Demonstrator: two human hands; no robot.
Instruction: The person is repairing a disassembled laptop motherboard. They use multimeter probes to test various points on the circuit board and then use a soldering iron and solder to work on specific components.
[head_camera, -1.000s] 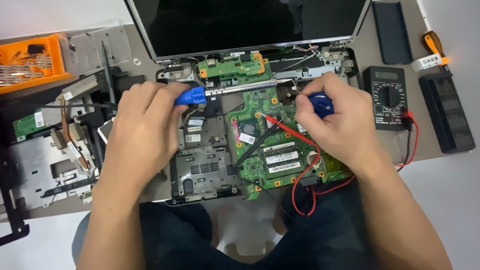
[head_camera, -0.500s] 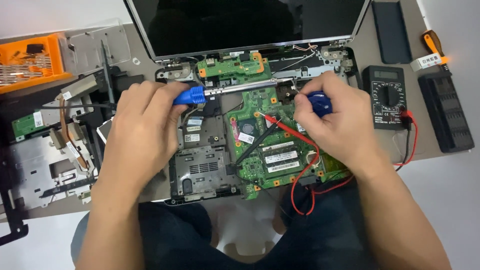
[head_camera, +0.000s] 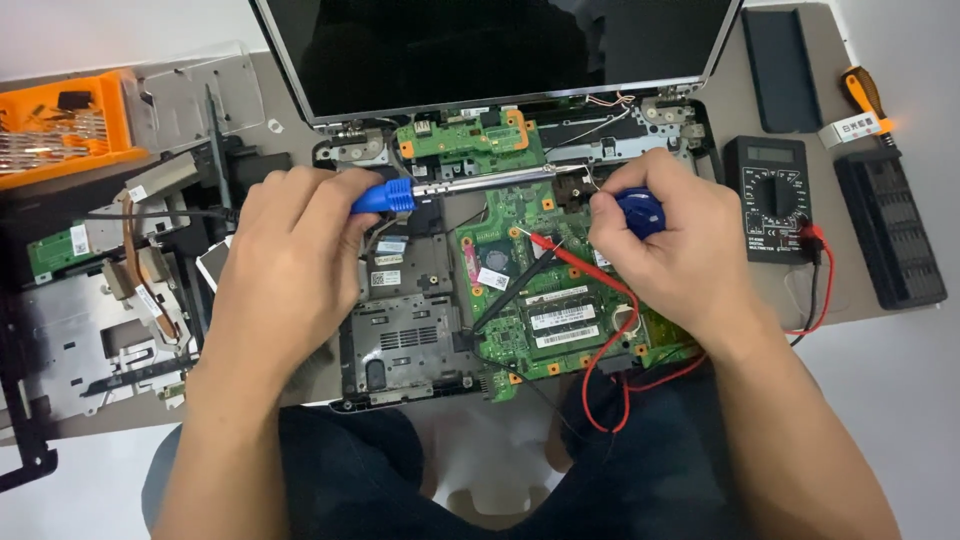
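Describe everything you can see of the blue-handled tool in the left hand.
The soldering iron has a bright blue, ribbed plastic grip and a long silvery metal barrel. It lies almost level, the barrel running rightward over the top edge of the green motherboard of the opened laptop. The left hand wraps the rear of the grip, so only the front collar shows. The tip ends near the fingers of the right hand, which holds a dark blue object; whether the tip touches the board cannot be told.

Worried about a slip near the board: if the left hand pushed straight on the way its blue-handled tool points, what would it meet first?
Probably the right hand: the left hand aims its soldering iron rightward over the green motherboard, tip almost at those fingers. Depth is unclear.
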